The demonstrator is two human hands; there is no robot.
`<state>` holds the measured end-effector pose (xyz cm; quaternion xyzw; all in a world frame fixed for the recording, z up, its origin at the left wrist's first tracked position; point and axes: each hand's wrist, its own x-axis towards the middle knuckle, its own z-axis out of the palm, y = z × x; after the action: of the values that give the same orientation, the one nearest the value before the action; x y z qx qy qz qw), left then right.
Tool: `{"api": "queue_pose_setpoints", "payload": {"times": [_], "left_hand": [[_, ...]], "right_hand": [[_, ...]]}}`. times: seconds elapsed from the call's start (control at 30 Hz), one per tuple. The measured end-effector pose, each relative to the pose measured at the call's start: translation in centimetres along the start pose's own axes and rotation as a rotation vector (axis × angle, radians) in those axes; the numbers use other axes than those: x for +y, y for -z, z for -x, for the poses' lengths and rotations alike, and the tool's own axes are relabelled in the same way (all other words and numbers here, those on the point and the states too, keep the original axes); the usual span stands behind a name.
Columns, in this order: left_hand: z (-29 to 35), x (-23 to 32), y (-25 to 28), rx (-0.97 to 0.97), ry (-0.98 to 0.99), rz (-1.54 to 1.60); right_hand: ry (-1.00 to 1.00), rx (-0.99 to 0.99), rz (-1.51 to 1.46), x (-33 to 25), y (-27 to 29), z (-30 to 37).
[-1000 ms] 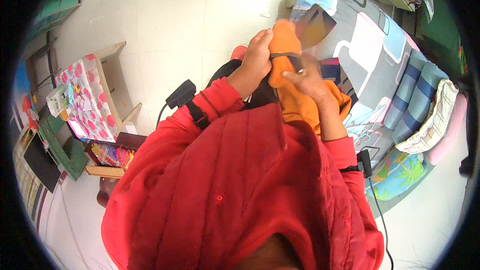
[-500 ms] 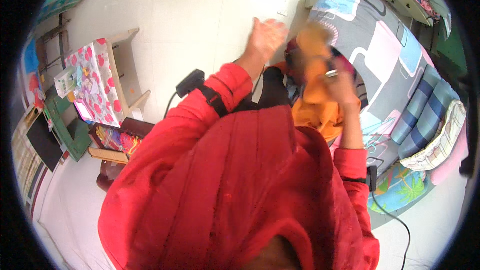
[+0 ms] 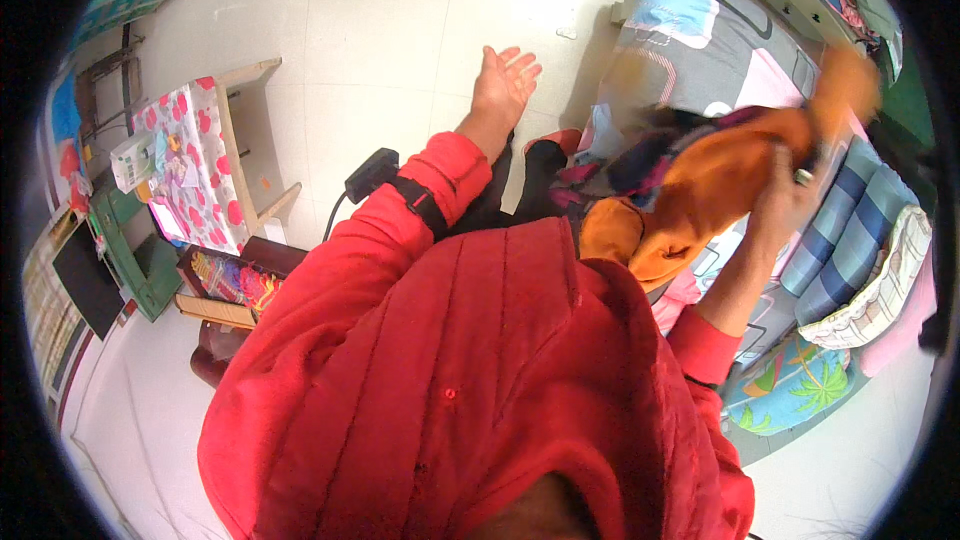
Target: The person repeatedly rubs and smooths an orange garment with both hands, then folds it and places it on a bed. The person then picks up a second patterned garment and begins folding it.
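An orange garment (image 3: 705, 180) with dark navy and maroon parts stretches over the near side of the bed (image 3: 690, 70). My right hand (image 3: 782, 195) is closed on its orange cloth, at the right, and a ring shows on one finger. The far end of the garment is smeared by motion, so its exact kind cannot be made out. My left hand (image 3: 503, 88) is held out over the floor, palm up with the fingers spread, and nothing is in it.
Blue checked rolled bedding (image 3: 845, 230) and a striped white cloth (image 3: 868, 285) lie at the bed's right. On the left stand a table with a red-spotted cover (image 3: 195, 165) and a box of colourful yarn (image 3: 235, 280). Pale tiles (image 3: 385, 30) cover the floor.
My right hand has swung to the right, drawing the orange garment out across the bed. My left hand has shifted slightly left and stays open.
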<state>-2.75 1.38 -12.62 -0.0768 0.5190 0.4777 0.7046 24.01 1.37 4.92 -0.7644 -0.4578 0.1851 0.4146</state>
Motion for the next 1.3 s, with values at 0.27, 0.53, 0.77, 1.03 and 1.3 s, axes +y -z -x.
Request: {"api": "queue_pose_setpoints", "payload": {"times": [0.27,0.53,0.77,1.03,1.3], "left_hand": [[-0.8,0.1,-1.5,-0.22,-0.067,0.127],[1.9,-1.3,-3.7,-0.168,0.206,0.037],[0.2,3.0,-2.6,-0.296,-0.085,-0.206],[7.2,-1.7,-5.1,-0.703,0.154,-0.065],[10.8,1.2,-7.9,-0.742,0.164,0.059]], "right_hand": [[0.064,-1.068,0.533,3.9,-2.7,4.5],[0.105,-1.185,0.858,0.2,-5.0,6.0],[0.088,-1.014,0.135,8.3,-0.9,5.9],[0.105,-1.05,0.064,0.7,0.5,5.7],[-0.04,-0.861,-0.267,-1.1,-0.7,6.9]]}}
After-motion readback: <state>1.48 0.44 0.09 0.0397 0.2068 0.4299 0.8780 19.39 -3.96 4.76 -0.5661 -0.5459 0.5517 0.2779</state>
